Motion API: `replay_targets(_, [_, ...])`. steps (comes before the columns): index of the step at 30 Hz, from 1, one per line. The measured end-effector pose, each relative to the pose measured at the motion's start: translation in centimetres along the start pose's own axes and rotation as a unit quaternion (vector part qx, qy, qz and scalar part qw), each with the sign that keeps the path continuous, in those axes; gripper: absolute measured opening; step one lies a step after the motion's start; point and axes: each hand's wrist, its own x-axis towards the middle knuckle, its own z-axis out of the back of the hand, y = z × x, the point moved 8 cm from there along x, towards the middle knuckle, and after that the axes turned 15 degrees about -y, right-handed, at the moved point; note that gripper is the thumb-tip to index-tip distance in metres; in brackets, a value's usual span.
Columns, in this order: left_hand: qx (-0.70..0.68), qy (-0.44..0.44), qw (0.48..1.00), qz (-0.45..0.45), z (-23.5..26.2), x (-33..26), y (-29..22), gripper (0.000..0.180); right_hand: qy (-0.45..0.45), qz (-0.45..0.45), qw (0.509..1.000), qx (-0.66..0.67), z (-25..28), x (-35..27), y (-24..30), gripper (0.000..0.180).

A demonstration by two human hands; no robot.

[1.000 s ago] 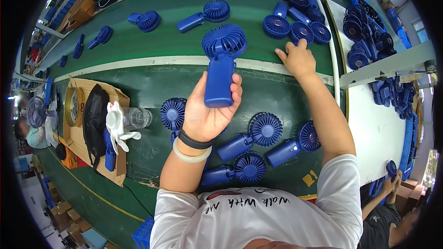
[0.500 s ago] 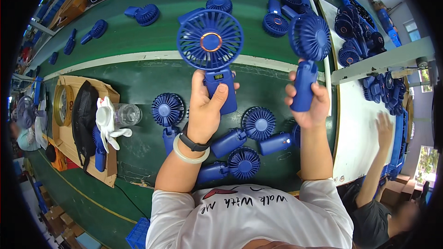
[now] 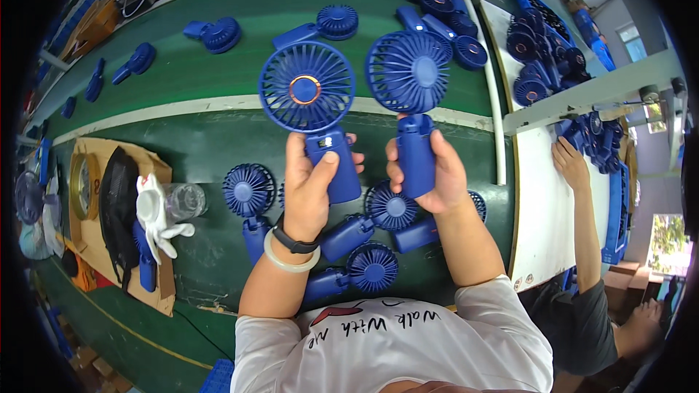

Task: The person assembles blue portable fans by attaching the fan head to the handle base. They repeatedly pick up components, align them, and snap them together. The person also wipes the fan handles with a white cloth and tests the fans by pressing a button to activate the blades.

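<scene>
Left hand [image 3: 309,185]: closed around the handle of a dark blue plastic handheld fan with a copper-coloured ring at its hub [image 3: 312,105], thumb laid across the front of the handle; fan held upright above the middle of the green bench [image 3: 204,153], grille facing the camera. A black wristband and a pale bangle sit on this wrist.

Right hand [image 3: 429,171]: closed around the handle of a second dark blue plastic handheld fan with a plain blue hub [image 3: 409,91], fingers wrapped from the right side; fan upright, just beside the first, the two heads close but apart.

On the bench below the hands, near its front edge: a cluster of loose blue handheld fans [image 3: 364,236] lying flat, partly hidden by both forearms.

Toward the far edge, beyond a pale stripe running along the bench: more blue fans lying singly [image 3: 211,33], and a group of them at the far right corner [image 3: 440,14].

Left end of the bench: a flat brown cardboard sheet [image 3: 164,276] carrying a black bag [image 3: 116,211], a white glove [image 3: 154,215] and a clear plastic cup [image 3: 183,200].

Right of the bench: a white worktop [image 3: 542,211], with another person's hand [image 3: 568,164] on it, next to a heap of blue fans.
</scene>
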Motion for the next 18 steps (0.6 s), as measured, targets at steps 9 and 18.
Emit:
replay_targets(9, [0.012,0.026,0.999,-0.022,-0.37,-0.19,-0.06,0.039,0.007,0.015,1.0,-0.001,0.1,0.14,0.04,0.057])
replay_targets(18, [-0.007,0.03,0.999,-0.012,-0.06,-0.03,-0.12,0.038,0.009,-0.016,0.999,0.033,-0.37,0.16,-0.52,0.059])
